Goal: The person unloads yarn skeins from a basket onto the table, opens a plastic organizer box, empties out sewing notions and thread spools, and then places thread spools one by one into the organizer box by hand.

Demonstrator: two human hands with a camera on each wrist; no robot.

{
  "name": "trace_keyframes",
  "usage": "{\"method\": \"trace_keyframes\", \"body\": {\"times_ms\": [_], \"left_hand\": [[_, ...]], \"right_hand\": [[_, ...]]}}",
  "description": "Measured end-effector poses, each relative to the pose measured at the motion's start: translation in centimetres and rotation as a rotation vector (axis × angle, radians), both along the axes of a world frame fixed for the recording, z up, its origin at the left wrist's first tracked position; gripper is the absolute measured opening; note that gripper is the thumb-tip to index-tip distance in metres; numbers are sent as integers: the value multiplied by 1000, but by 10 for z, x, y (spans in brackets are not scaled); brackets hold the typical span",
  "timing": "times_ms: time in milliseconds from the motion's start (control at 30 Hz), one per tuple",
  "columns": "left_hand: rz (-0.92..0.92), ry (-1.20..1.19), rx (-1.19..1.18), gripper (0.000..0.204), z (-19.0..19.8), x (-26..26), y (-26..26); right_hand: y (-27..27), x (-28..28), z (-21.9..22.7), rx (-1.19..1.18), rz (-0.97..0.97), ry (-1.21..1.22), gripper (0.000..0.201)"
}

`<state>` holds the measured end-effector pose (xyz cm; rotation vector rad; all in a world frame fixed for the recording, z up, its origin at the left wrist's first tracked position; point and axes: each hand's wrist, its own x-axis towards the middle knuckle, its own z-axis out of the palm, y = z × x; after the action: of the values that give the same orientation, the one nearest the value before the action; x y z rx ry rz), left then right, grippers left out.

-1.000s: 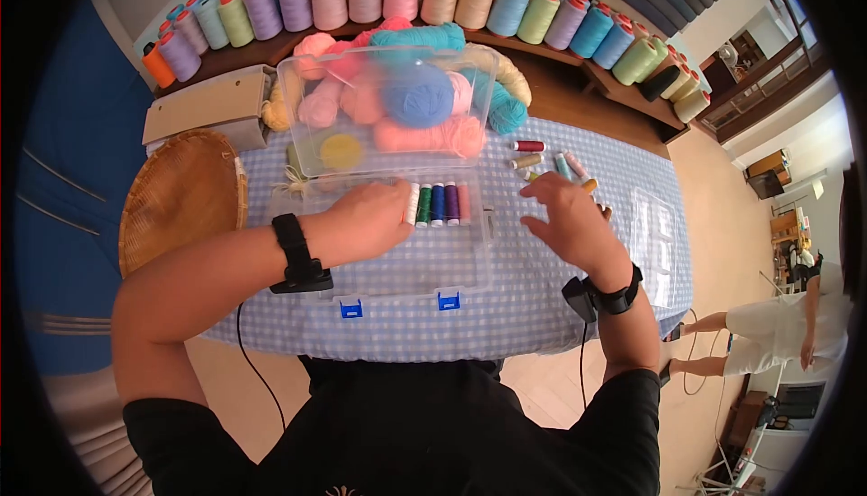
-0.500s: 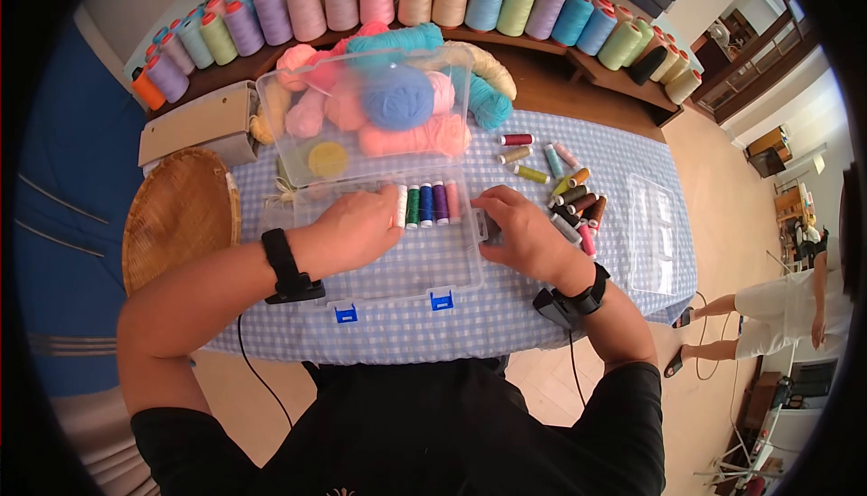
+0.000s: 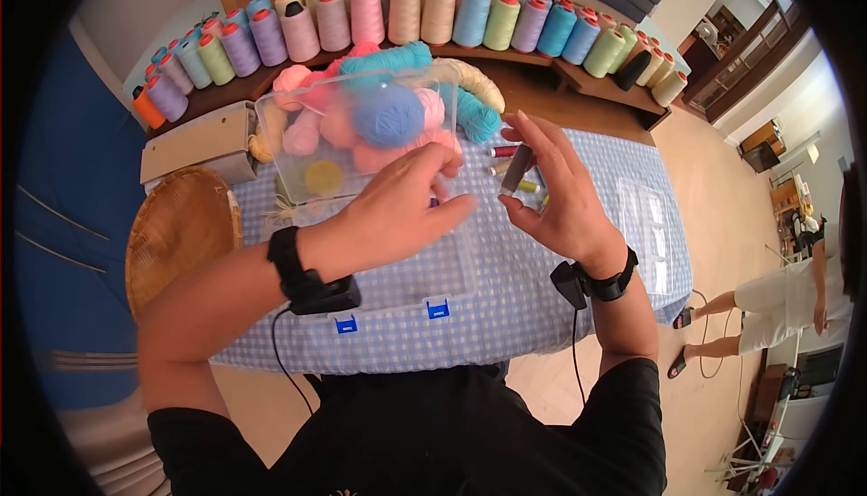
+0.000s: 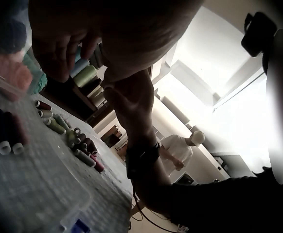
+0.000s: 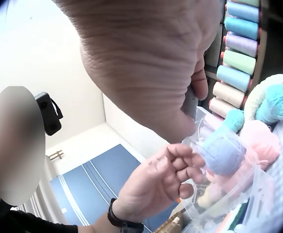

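Observation:
My right hand (image 3: 569, 194) pinches a dark grey thread spool (image 3: 516, 169) between thumb and fingers, held up at the right of the clear plastic box (image 3: 465, 257). In the right wrist view, the thumb and palm hide most of this spool (image 5: 190, 103). My left hand (image 3: 388, 203) hovers over the box with its fingers loosely bent and thumb apart, holding nothing. Below it, a row of thread spools (image 4: 4, 128) lies in the box; the left hand covers nearly all of the row in the head view. The box's lid (image 3: 271, 157) stands up at the back.
Loose spools (image 4: 85, 158) lie on the checked cloth to the right, past them a clear divided tray (image 3: 646, 234). Yarn balls (image 3: 388, 117) are heaped behind the lid. A wicker basket (image 3: 185, 239) stands left, cones of thread (image 3: 406, 19) line the back shelf. A person (image 3: 781, 302) stands far right.
My left hand has lifted off the spool row, its fingers coming apart. My right hand went from the loose spools to the box's right edge, then rose with the grey spool.

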<state>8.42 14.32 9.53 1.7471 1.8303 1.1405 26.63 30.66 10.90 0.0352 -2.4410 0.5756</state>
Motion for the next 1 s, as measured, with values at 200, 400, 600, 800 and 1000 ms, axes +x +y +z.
{"method": "trace_keyframes", "body": {"times_ms": [200, 400, 600, 800, 1000], "left_hand": [[-130, -509, -228, 35, 5, 7, 21], [-206, -681, -365, 27, -1, -5, 31], [-216, -612, -438, 26, 4, -12, 27], [-257, -637, -534, 27, 11, -20, 22], [-270, -685, -492, 27, 8, -32, 19]], "right_hand": [[-12, -8, 0, 12, 84, -83, 92], [-7, -10, -3, -22, -26, -98, 69], [5, -4, 3, -58, 29, -127, 46], [22, 0, -9, -199, 14, -242, 23], [27, 8, -22, -711, 66, -368, 20]]}}
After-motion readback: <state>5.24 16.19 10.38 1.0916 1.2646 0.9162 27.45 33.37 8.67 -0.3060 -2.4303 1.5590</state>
